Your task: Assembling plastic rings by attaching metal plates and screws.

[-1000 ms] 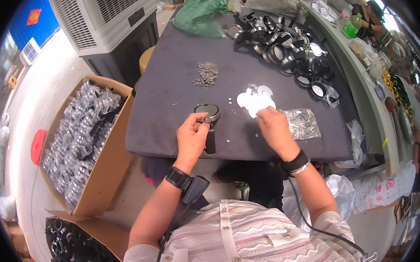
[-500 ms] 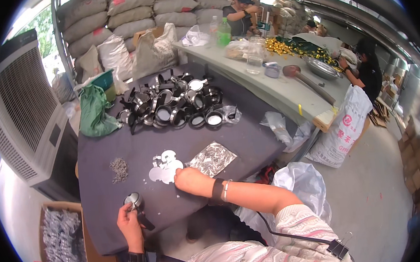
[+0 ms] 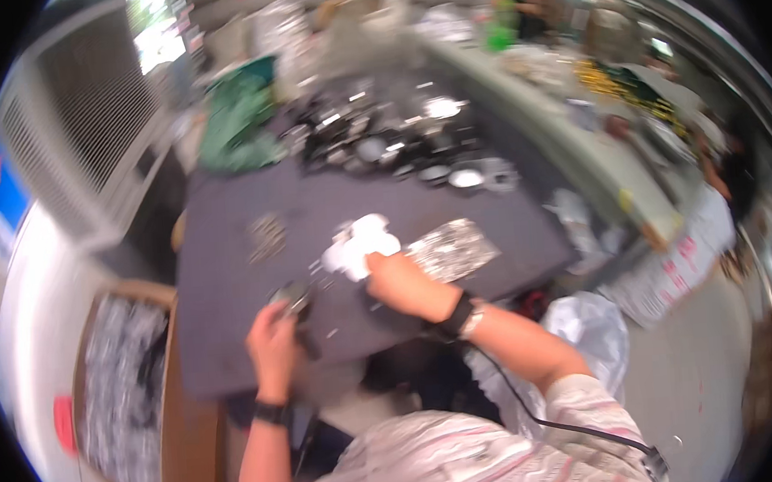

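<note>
My left hand [image 3: 273,347] is closed around a small round silver-and-black metal piece [image 3: 295,297], held over the near left part of the dark-covered table [image 3: 231,332]. A black strap-like part hung from that piece in the earlier frame; blur hides it here. My right hand [image 3: 407,286] has its fingers drawn together at the near right edge of a pile of thin white discs [image 3: 364,245]; what lies between the fingertips is hidden. Just right of the discs lies a clear bag of small silvery pieces [image 3: 455,249]. Left of them is a little heap of small grey metal parts [image 3: 267,238].
Many similar round black-and-silver pieces [image 3: 371,148] are heaped at the table's far side, beside a green bag [image 3: 237,130]. A carton of plastic-wrapped items [image 3: 124,394] stands on the left. A long pale table [image 3: 538,114] runs along the right, with people beyond.
The whole view has swung and blurred, so the table sits farther right and higher. Both hands keep nearly the same places relative to the table, the left still holding the round piece.
</note>
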Action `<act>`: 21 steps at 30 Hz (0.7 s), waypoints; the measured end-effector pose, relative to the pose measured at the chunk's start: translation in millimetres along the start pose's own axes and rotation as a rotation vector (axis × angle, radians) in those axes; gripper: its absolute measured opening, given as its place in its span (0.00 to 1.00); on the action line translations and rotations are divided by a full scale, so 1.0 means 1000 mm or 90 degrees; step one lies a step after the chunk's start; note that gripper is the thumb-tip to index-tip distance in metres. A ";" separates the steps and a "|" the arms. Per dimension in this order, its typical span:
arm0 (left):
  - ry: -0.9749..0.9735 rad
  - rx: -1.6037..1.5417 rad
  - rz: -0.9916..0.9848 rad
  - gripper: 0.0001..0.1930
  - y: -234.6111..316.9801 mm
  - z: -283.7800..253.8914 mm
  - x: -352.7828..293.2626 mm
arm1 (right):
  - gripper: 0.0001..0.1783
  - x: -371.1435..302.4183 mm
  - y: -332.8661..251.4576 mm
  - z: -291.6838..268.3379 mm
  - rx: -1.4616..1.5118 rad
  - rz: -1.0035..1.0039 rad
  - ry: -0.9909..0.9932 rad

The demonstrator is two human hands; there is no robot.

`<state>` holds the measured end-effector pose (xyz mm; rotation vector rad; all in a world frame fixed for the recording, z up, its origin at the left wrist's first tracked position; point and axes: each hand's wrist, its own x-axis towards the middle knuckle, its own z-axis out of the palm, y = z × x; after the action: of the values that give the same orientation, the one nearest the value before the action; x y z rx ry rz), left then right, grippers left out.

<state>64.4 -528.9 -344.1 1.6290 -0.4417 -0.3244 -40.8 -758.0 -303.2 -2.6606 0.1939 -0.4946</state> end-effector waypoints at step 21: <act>0.019 -0.103 0.032 0.05 0.004 0.017 0.006 | 0.05 0.019 -0.063 0.048 0.449 0.092 -0.041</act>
<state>61.5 -546.6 -341.8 1.4613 -0.4224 -0.2906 -1.8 -686.8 -310.8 -1.9544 0.1545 -0.3455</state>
